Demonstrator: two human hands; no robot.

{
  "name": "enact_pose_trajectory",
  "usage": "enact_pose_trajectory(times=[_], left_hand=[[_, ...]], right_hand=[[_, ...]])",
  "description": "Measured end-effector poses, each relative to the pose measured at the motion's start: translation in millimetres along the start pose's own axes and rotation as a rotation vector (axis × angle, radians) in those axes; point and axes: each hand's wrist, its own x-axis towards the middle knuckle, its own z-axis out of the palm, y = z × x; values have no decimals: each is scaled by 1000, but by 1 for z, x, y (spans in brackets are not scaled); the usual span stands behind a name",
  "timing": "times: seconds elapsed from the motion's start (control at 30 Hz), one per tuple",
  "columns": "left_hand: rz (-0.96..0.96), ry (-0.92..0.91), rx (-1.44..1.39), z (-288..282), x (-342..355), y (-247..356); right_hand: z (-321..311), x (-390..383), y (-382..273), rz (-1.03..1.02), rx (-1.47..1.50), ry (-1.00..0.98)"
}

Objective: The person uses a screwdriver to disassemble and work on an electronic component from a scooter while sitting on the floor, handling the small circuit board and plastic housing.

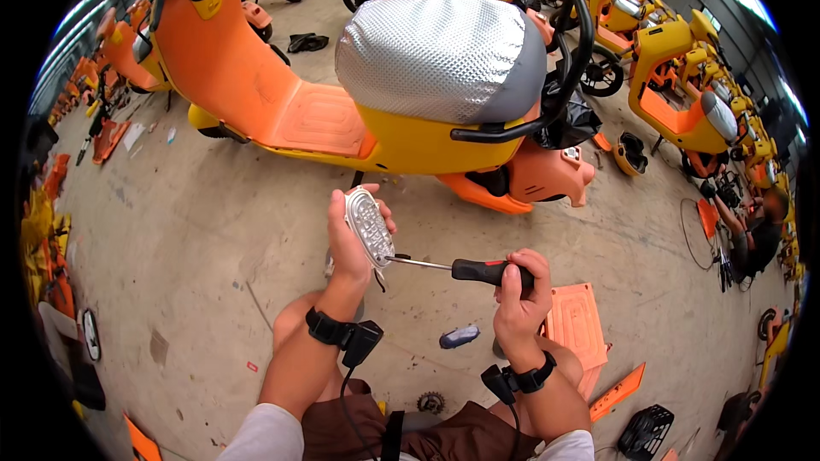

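Note:
My left hand [346,235] is closed around an oval silver lamp [367,224] with a clear, patterned lens, held up in front of me. From its lower end hangs a short dark wire. In my right hand [523,294] is a screwdriver [483,271] with a black handle, gripped from the right and held nearly level. Its metal shaft points left, and the tip meets the lower edge of the lamp. Whether a screw sits at that spot is too small to tell.
An orange and yellow scooter [401,145] with a silver seat cover stands just ahead. On the concrete floor lie a small dark oval part [459,337], an orange panel [576,324], a gear [430,401] and a black basket [647,432]. Another person [756,235] sits at the far right.

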Motion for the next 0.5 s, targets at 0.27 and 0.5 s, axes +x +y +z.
enact_pose_trajectory(times=[0.27, 0.5], left_hand=[[-61, 44, -18, 5, -5, -3], [-188, -52, 8, 19, -16, -19]], right_hand=[[-1, 14, -7, -28, 38, 160], [3, -7, 17, 49, -98, 118]])
